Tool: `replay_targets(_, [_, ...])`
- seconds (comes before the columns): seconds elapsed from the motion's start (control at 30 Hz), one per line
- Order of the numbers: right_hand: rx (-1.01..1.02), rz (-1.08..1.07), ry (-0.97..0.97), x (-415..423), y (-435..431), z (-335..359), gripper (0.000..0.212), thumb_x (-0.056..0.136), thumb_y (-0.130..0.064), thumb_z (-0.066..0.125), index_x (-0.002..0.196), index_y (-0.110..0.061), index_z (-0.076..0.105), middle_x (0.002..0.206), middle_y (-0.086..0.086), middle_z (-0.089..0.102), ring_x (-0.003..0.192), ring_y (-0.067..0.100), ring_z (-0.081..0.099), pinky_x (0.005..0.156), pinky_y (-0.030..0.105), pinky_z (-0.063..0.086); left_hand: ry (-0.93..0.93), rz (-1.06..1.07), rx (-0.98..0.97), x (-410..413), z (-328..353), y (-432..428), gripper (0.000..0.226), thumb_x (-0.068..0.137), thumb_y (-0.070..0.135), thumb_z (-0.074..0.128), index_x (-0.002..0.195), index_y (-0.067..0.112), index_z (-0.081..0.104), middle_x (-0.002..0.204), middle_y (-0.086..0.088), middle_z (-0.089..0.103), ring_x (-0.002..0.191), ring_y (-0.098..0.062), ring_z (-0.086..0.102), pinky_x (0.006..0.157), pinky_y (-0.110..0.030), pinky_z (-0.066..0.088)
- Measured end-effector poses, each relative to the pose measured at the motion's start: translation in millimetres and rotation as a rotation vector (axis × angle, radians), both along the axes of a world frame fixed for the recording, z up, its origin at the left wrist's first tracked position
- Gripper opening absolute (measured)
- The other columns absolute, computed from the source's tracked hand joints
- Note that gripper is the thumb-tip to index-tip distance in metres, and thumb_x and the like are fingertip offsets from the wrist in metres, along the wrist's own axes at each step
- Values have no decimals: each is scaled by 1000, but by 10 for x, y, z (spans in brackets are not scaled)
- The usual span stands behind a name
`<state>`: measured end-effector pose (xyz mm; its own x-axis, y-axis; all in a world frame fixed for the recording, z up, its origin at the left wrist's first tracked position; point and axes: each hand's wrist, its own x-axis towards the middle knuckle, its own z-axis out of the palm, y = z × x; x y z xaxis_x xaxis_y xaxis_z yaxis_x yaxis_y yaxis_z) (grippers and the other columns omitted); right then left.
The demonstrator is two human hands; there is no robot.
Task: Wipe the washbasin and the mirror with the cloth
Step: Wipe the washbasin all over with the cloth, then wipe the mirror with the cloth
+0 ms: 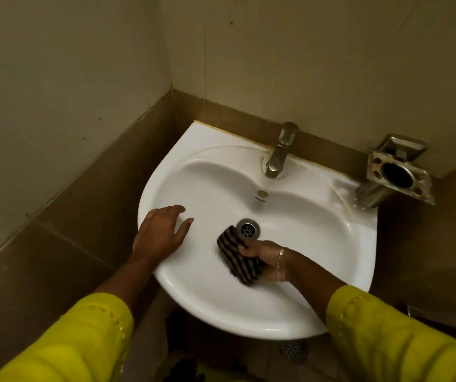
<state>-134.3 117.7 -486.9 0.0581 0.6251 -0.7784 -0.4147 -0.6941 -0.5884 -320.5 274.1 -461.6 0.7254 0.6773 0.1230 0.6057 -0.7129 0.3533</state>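
**Right hand (265, 260) grips a dark striped folded cloth (239, 255) inside the white ceramic washbasin (221, 312)**

The fingers of the right hand are curled round the cloth and hold it against the floor of the bowl. The cloth looks soft and ribbed, with dark and brownish stripes. Its upper corner touches the rim of the round metal drain (248, 229), and its lower edge is blurred. A thin metal bracelet (280, 260) lies on the right wrist.

The left hand (160, 232) rests flat on the left rim of the basin, fingers spread and relaxed, holding nothing. Both forearms come out of bright yellow sleeves (69, 340), which are cut off by the lower edge of the view.

The basin is smooth and glossy, round at the front and straight at the back, where it meets the wall. Above the drain there is a small round overflow cap (261, 193) with a tiny print that is too small to read. A dull steel tap (279, 150) stands upright on the back ledge.

To the right of the basin hangs a worn metal wall holder (399, 172) with a round dark opening; I cannot tell what is in it. Brown glazed tiles (83, 216) cover the lower wall. Under the basin a perforated round floor drain (293, 350) is partly hidden.
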Motion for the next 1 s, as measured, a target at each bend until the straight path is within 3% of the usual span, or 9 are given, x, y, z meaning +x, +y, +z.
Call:
replay_targets(0.07, [65,-257,240,-93,65,46,26,90,-14,53,112,-3,58,104,16,67,102,30,60,92,41,47,-15,6,-30,1,27,-8,61,84,49,33,105,2,65,97,-15,71,90,-32,67,85,-39,48])
replay_targets(0.13, [161,-378,348,-223,110,108,24,84,-10,56,106,0,60,94,16,71,95,29,62,83,39,50,-13,15,-48,7,46,-33,67,84,53,29,110,1,63,104,-17,69,98,-32,64,87,-39,47])
replay_targets(0.33, [465,-637,522,-464,240,301,91,30,-3,89,115,3,57,108,22,66,95,35,66,79,46,55,-21,2,-104,31,158,-10,79,83,58,18,121,0,54,123,-19,58,116,-32,52,97,-37,39])
replay_targets(0.5, [604,-831,570,-546,459,610,100,31,-5,90,124,1,52,121,24,60,110,38,57,89,49,49,-168,-17,-28,276,673,87,85,83,63,15,134,2,44,140,-19,44,134,-30,35,110,-39,26])
replay_targets(0.67, [787,-850,550,-505,690,1232,36,73,-3,54,110,-2,58,94,18,72,83,32,70,68,43,58,-307,-147,185,525,1435,191,95,83,73,2,141,5,35,150,-13,32,142,-17,6,111,-38,16])
replay_targets(0.73, [875,-813,536,-454,793,1549,39,72,-4,60,112,-3,59,98,17,71,86,30,70,72,42,58,-338,-174,279,608,1772,234,91,85,71,3,142,6,33,152,-13,27,140,-15,1,109,-43,19])
replay_targets(0.83, [1005,-764,560,-391,943,2020,66,51,-7,84,113,-2,62,103,17,69,91,30,69,76,42,57,-385,-215,441,715,2265,301,84,90,64,8,140,2,36,149,-19,31,140,-19,5,111,-43,16])
replay_targets(0.93, [1087,-710,513,-283,1031,2515,55,57,-14,81,108,-4,63,99,15,71,87,29,70,76,43,57,-430,-228,599,824,2780,376,78,94,59,11,139,0,36,146,-23,33,140,-24,8,115,-36,2])
replay_targets(1.0, [1170,-668,531,-226,1079,2845,73,41,-19,91,108,-4,65,103,17,70,89,31,69,70,43,58,-476,-225,689,882,3101,407,73,95,56,13,139,1,33,146,-23,33,139,-25,10,114,-35,-1])
